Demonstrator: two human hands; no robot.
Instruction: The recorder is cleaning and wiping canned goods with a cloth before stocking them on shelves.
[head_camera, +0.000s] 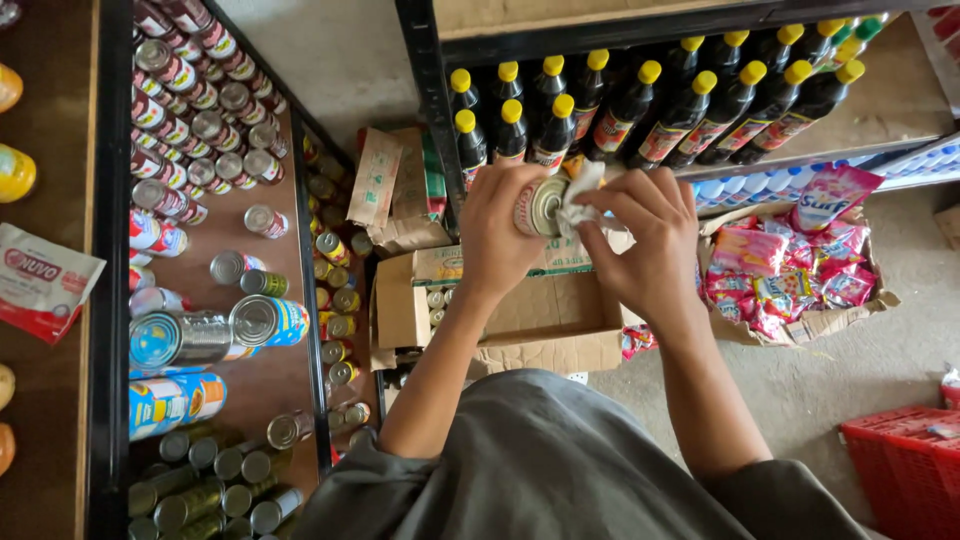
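Standing over a brown shelf (270, 390) crowded with cans laid on their sides and upright, beside a black rack (425, 90) of dark bottles with yellow caps (625, 105). Below, an open cardboard box (520, 320) on the floor, a few small cans visible in its corner, placed close under the hands for easy reach. Further right, a carton of pink sachets (790, 265). Left hand (495, 235) wrapped around a small tin can (540, 207), tilting its lid end toward the other hand so the top is exposed. Right hand (650, 245) pinching a crumpled white cloth (578, 197) against the can's lid, seemingly to wipe it, held above the box.
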